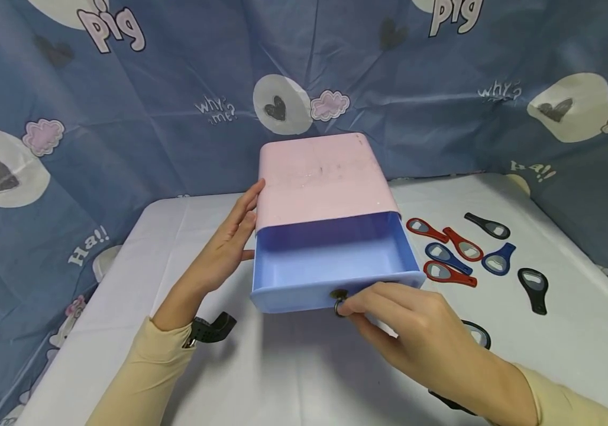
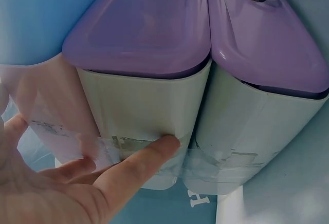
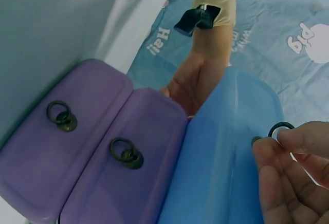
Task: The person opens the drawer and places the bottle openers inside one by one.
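A stacked drawer unit has a pink casing (image 1: 325, 177) on top, with its blue drawer (image 1: 330, 254) pulled well out and bare inside. Between thumb and fingers, my right hand (image 1: 416, 331) pinches the dark metal ring pull (image 3: 280, 126) on the drawer's front. My left hand (image 1: 221, 251) rests against the unit's left side, fingers extended. In the left wrist view its thumb presses on a white casing (image 2: 139, 106) with a purple drawer front (image 2: 149, 23). A second purple drawer front (image 2: 267, 34) lies beside it; both are closed.
Several bottle openers lie right of the unit on the white table (image 1: 565, 367), among them a red one (image 1: 448, 274), a blue one (image 1: 498, 259) and a black one (image 1: 533, 290). Another black opener (image 1: 478, 334) is partly behind my right hand. A patterned blue cloth (image 1: 176, 118) hangs behind.
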`<action>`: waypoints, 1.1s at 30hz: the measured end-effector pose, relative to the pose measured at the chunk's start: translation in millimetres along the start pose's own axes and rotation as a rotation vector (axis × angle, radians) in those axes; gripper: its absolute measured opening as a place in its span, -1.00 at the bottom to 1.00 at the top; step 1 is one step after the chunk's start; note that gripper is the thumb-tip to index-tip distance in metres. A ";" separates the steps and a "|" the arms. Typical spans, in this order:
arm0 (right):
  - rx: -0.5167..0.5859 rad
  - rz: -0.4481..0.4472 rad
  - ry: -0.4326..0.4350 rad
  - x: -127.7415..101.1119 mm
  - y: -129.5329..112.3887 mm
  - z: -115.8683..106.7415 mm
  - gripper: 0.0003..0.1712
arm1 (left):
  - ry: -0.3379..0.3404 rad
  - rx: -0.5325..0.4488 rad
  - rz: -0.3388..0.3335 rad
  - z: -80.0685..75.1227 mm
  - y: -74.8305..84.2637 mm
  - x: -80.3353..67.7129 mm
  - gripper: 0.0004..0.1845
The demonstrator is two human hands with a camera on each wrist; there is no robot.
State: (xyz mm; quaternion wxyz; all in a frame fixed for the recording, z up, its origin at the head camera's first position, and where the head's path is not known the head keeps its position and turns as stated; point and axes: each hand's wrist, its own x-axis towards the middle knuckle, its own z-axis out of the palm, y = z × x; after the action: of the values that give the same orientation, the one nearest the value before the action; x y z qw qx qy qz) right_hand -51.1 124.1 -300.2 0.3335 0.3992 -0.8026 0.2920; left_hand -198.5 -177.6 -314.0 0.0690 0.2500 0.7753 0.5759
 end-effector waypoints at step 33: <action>0.139 -0.035 -0.071 -25.6 -8.3 0.6 -0.84 | -0.001 -0.028 0.006 0.5 1.5 -1.2 -0.43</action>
State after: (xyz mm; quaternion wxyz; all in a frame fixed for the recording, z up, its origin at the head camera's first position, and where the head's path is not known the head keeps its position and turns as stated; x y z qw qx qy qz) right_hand -32.6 130.8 -318.6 0.2815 0.4454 -0.7845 0.3269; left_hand -196.8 -177.4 -313.0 0.0713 0.2517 0.7664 0.5867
